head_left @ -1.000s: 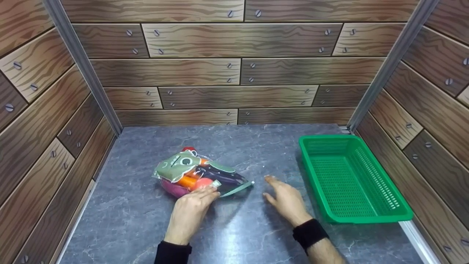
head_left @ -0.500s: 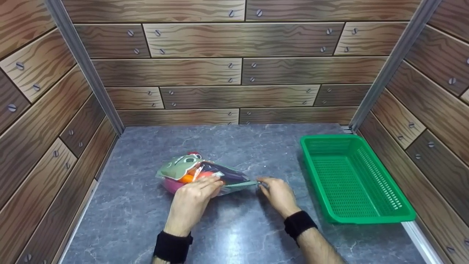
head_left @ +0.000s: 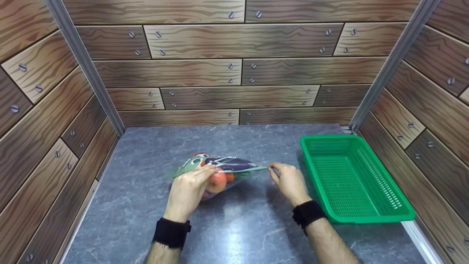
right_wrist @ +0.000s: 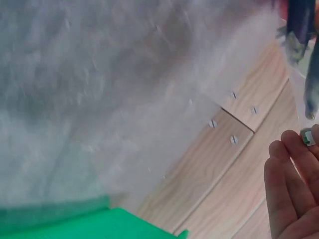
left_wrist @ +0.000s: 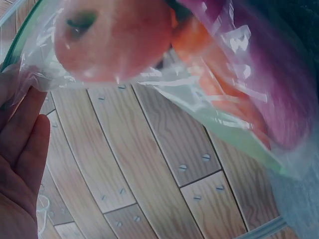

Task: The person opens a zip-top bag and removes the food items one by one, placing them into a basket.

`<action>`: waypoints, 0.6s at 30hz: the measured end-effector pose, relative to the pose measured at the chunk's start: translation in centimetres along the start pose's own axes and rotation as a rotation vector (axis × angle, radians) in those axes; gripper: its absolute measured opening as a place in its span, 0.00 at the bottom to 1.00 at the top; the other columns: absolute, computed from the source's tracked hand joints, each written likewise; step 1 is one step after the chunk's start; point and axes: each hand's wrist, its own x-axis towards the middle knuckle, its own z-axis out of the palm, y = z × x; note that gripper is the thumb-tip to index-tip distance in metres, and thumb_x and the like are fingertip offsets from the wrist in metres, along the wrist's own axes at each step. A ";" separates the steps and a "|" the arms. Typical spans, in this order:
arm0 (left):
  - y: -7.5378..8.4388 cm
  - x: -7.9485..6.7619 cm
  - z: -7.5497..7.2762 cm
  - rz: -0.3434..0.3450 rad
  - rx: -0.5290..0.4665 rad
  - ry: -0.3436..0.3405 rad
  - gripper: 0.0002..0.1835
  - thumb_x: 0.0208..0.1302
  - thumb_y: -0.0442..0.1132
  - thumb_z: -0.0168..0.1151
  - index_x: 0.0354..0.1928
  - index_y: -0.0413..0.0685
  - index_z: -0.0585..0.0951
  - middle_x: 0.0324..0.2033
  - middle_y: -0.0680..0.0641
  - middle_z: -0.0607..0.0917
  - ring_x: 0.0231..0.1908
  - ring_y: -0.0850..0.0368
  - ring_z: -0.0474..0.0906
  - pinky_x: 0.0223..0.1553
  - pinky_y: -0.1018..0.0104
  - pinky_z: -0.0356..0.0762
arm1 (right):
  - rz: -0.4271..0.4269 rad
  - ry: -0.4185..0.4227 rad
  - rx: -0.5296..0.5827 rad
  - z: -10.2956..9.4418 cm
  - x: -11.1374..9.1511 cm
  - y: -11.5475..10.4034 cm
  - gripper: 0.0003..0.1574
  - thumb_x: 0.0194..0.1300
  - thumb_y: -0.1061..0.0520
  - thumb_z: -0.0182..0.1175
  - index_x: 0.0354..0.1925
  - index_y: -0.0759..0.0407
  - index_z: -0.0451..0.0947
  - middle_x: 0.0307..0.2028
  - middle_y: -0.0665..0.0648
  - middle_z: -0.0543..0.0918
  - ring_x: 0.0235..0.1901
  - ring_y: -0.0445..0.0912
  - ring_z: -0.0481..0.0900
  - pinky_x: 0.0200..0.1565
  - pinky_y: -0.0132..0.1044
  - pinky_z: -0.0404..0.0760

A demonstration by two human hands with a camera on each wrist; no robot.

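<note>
A clear zip bag point(head_left: 240, 179) with a green seal strip and a printed face is held up between both hands. Pinched between my left hand's point(head_left: 186, 192) thumb and fingers is the bag's top edge. My right hand point(head_left: 290, 183) grips the far end of the strip with thumb and forefinger; its other fingers show in the right wrist view. Through the plastic show a pinkish-orange round fruit point(left_wrist: 114, 42), a dark purple eggplant point(head_left: 232, 163), something orange point(left_wrist: 214, 82) and a long magenta-purple piece point(left_wrist: 279, 94). The left hand covers part of the bag in the head view.
A green perforated plastic basket point(head_left: 346, 183) stands on the right, near my right hand. Under everything is a grey marbled table point(head_left: 146, 220). Wood-patterned panels point(head_left: 234, 71) with metal corner posts enclose the back and sides.
The right hand has reached the strip's end, pinched it and pulled it up and rightward. The bag has tilted upright and moved right; its fruit now hangs below the strip.
</note>
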 end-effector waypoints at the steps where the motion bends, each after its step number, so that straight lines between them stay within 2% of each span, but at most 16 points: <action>1: -0.2 0.1 0.1 -0.014 -0.010 0.000 0.16 0.68 0.32 0.84 0.55 0.51 0.98 0.53 0.48 1.00 0.53 0.51 1.00 0.56 0.56 0.99 | -0.002 0.005 -0.008 -0.4 0.1 0.0 0.06 0.79 0.60 0.76 0.50 0.59 0.96 0.43 0.62 1.00 0.38 0.59 0.99 0.39 0.59 0.97; 9: -1.7 1.3 1.3 -0.111 -0.054 -0.013 0.16 0.71 0.28 0.81 0.57 0.48 0.97 0.54 0.43 0.99 0.53 0.44 1.00 0.55 0.50 1.00 | 0.017 0.001 -0.051 -2.7 0.9 -0.1 0.10 0.83 0.56 0.74 0.55 0.59 0.96 0.47 0.63 1.00 0.37 0.57 0.98 0.39 0.56 0.96; 14: -2.5 2.1 2.1 -0.145 -0.086 -0.013 0.14 0.74 0.31 0.79 0.58 0.49 0.97 0.54 0.42 1.00 0.54 0.44 1.00 0.55 0.49 0.99 | 0.015 0.036 -0.047 -4.2 1.4 -0.1 0.11 0.83 0.56 0.74 0.55 0.59 0.96 0.48 0.63 1.00 0.38 0.58 0.98 0.41 0.58 0.97; 18: -2.7 2.6 2.7 -0.156 -0.106 0.002 0.12 0.77 0.35 0.78 0.58 0.49 0.97 0.53 0.42 1.00 0.54 0.44 1.00 0.55 0.49 0.99 | 0.020 0.066 -0.046 -5.7 1.8 -0.1 0.11 0.84 0.56 0.73 0.56 0.60 0.96 0.49 0.64 1.00 0.33 0.56 0.96 0.39 0.56 0.96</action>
